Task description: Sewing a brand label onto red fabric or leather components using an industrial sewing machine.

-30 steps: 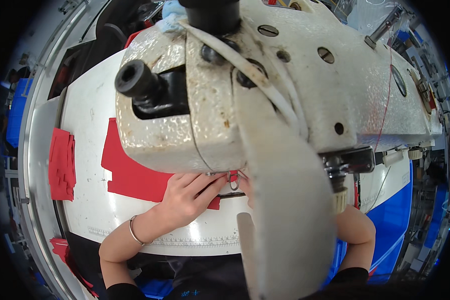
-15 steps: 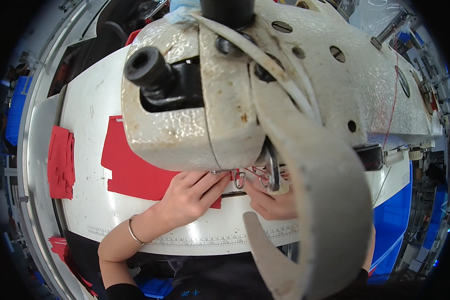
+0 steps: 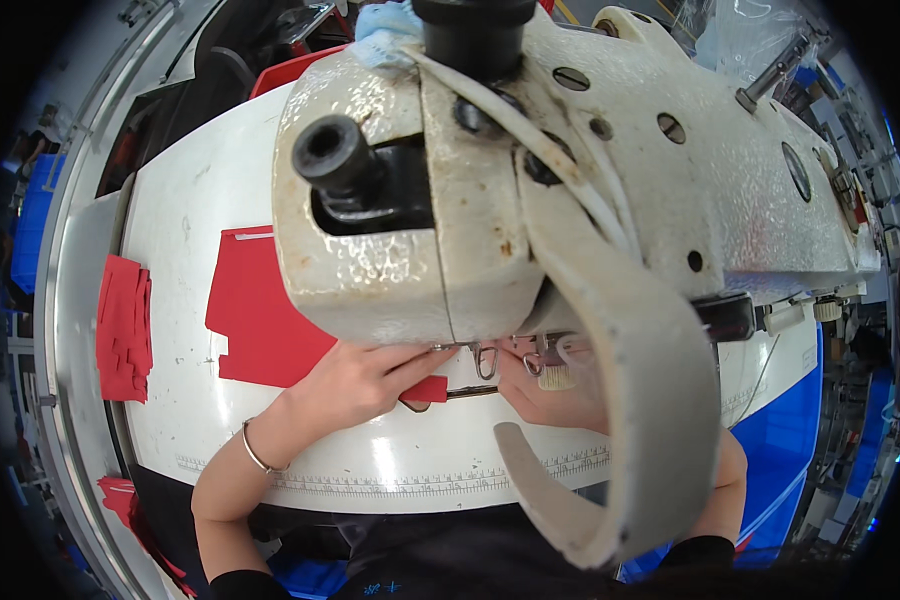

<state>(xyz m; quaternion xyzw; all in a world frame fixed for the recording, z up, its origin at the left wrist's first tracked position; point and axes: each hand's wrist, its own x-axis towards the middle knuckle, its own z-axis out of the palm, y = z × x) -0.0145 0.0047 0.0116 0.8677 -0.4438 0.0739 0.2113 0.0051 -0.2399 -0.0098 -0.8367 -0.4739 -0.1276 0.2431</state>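
Observation:
A cream sewing machine head [image 3: 370,290] covers the spot where my hands meet at the needle area. My left hand [image 3: 355,385] has its fingers drawn together and pointing right under the head, on red fabric [image 3: 260,310] that lies flat on the table; their tips are partly hidden. A small red end of cloth [image 3: 430,389] shows below these fingers. From the other side my right hand [image 3: 550,398] comes in with bent fingers beside the wire thread guides [image 3: 485,361]. The machine hides its fingertips and whatever they hold.
The white table [image 3: 200,430] carries a printed ruler [image 3: 370,484] along its near edge. A stack of red cut pieces [image 3: 123,330] lies at the far left. A curved grey guard arm [image 3: 670,400] hangs in front of my right forearm. Blue bin [image 3: 785,430] at right.
The machine sits slightly farther right in view. My left wrist has shifted a little left, and the red cloth end below its fingers shows more. More of my right forearm is visible.

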